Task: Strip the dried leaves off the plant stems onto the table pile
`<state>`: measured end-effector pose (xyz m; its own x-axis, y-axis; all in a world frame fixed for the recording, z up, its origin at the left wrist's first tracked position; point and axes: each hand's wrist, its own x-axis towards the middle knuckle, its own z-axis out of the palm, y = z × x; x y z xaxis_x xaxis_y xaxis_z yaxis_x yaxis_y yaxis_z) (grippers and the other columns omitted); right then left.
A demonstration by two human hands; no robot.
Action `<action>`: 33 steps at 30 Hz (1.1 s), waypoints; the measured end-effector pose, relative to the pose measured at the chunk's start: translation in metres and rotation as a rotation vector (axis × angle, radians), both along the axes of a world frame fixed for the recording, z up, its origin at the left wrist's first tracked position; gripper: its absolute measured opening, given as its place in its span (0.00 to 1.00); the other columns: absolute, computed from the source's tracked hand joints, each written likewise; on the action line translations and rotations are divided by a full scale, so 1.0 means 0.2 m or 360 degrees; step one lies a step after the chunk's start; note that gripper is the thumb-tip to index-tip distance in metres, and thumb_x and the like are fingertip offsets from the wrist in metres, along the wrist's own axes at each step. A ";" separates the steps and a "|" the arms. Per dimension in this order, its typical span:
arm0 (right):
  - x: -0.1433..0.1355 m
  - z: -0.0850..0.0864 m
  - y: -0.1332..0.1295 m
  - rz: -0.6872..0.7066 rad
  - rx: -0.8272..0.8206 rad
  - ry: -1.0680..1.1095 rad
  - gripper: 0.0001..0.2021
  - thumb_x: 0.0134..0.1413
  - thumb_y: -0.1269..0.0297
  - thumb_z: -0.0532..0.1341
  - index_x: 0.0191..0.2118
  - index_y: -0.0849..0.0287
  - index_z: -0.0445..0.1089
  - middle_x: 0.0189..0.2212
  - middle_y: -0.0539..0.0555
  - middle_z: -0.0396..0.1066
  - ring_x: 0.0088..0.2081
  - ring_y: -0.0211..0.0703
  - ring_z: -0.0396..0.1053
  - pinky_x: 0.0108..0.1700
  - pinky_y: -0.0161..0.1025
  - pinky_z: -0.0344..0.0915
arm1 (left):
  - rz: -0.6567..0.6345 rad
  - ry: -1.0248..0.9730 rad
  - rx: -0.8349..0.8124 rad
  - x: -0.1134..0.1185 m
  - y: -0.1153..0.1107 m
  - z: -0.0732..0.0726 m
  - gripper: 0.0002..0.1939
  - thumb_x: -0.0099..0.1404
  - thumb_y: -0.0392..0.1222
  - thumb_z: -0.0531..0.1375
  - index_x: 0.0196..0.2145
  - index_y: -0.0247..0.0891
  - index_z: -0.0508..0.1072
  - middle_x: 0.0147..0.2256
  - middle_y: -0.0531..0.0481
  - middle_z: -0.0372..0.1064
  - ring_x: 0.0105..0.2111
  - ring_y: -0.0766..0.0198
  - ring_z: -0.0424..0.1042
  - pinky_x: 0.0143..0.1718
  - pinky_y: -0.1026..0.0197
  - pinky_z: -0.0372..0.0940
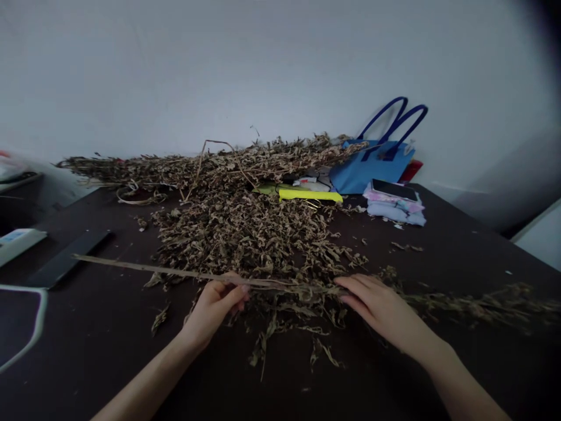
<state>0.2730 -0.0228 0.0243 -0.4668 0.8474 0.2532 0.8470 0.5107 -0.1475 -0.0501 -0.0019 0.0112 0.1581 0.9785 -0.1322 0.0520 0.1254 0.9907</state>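
Note:
A long dried plant stalk point(144, 267) runs left to right across the near side of the table. Its left part is bare, while dried leaves and seed heads point(486, 304) cover the right end. My left hand point(219, 301) pinches the stalk between thumb and fingers near its middle. Farther right, my right hand point(379, 307) is closed around the leafy part, its fingertips partly hidden by leaves. Behind and beneath the stalk spreads a heap of loose dried leaves point(245, 234). A few curled leaves hang or lie below it, between my hands.
A bundle of dried stalks point(166, 169) lies along the wall. Behind the heap are a yellow strip point(311, 195) and a blue bag point(368, 169). A phone point(394, 190) rests on folded cloth point(394, 210). A dark flat object point(70, 257), power strip point(20, 242) and white cable point(41, 316) are left.

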 end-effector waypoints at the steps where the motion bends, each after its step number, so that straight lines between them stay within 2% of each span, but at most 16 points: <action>1: 0.00 0.00 0.00 -0.0001 -0.0006 0.0011 0.12 0.61 0.61 0.51 0.48 0.54 0.64 0.42 0.55 0.71 0.42 0.44 0.69 0.42 0.43 0.69 | 0.0008 -0.0012 -0.0006 0.00 0.00 0.00 0.10 0.58 0.44 0.61 0.25 0.35 0.69 0.22 0.54 0.63 0.20 0.71 0.59 0.20 0.70 0.54; 8: -0.04 0.04 0.00 0.0052 0.0027 -0.0005 0.10 0.62 0.64 0.50 0.41 0.57 0.67 0.34 0.54 0.71 0.36 0.43 0.70 0.37 0.41 0.68 | 0.0138 -0.0082 -0.0045 0.03 -0.02 0.02 0.12 0.58 0.46 0.59 0.25 0.34 0.70 0.23 0.52 0.67 0.20 0.70 0.62 0.19 0.69 0.56; 11: -0.06 0.04 0.00 0.0098 0.0042 0.0005 0.11 0.63 0.64 0.49 0.38 0.57 0.67 0.32 0.54 0.70 0.33 0.42 0.69 0.34 0.39 0.67 | 0.0225 -0.0094 -0.0073 0.04 -0.03 0.02 0.13 0.58 0.48 0.59 0.27 0.33 0.72 0.21 0.51 0.67 0.19 0.69 0.63 0.19 0.68 0.57; 13: -0.05 0.03 0.00 0.0098 0.0022 0.0016 0.10 0.62 0.64 0.49 0.38 0.57 0.67 0.31 0.53 0.70 0.33 0.42 0.68 0.34 0.39 0.66 | 0.0292 -0.0212 -0.0093 0.05 -0.03 0.02 0.12 0.55 0.46 0.61 0.33 0.34 0.72 0.22 0.52 0.69 0.19 0.69 0.63 0.18 0.68 0.57; 16: -0.05 0.01 0.00 0.0083 -0.0036 0.0021 0.09 0.62 0.65 0.50 0.38 0.56 0.66 0.31 0.53 0.69 0.34 0.41 0.68 0.34 0.39 0.65 | 0.0395 -0.0518 -0.0189 0.04 -0.02 0.02 0.18 0.50 0.41 0.65 0.39 0.36 0.70 0.26 0.55 0.70 0.20 0.72 0.63 0.19 0.70 0.58; 19: -0.05 0.00 0.01 0.0085 -0.0060 0.0037 0.08 0.62 0.65 0.51 0.38 0.56 0.66 0.32 0.53 0.69 0.34 0.41 0.68 0.35 0.38 0.65 | 0.0421 -0.0671 -0.0282 0.04 -0.02 0.01 0.16 0.48 0.38 0.67 0.36 0.34 0.71 0.23 0.55 0.68 0.23 0.71 0.66 0.23 0.70 0.61; 24: -0.05 0.00 0.01 0.0083 -0.0077 0.0042 0.08 0.62 0.65 0.50 0.39 0.56 0.66 0.33 0.53 0.69 0.34 0.41 0.68 0.35 0.38 0.64 | 0.0397 -0.0724 -0.0231 0.05 -0.02 0.00 0.13 0.50 0.38 0.66 0.34 0.33 0.70 0.26 0.49 0.73 0.27 0.65 0.72 0.29 0.66 0.66; 28: -0.05 0.00 0.01 0.0078 -0.0078 0.0027 0.08 0.62 0.65 0.50 0.38 0.57 0.66 0.32 0.53 0.69 0.34 0.41 0.68 0.34 0.38 0.65 | 0.0398 -0.0745 -0.0185 0.05 -0.03 -0.01 0.12 0.52 0.39 0.65 0.35 0.33 0.71 0.27 0.47 0.74 0.28 0.63 0.73 0.29 0.64 0.67; 33: -0.05 -0.01 0.01 0.0097 -0.0082 0.0040 0.08 0.62 0.65 0.50 0.40 0.56 0.66 0.33 0.53 0.69 0.34 0.41 0.68 0.35 0.38 0.65 | 0.0413 -0.0766 -0.0253 0.04 -0.01 -0.02 0.10 0.50 0.38 0.65 0.31 0.31 0.73 0.23 0.48 0.73 0.25 0.66 0.71 0.28 0.67 0.66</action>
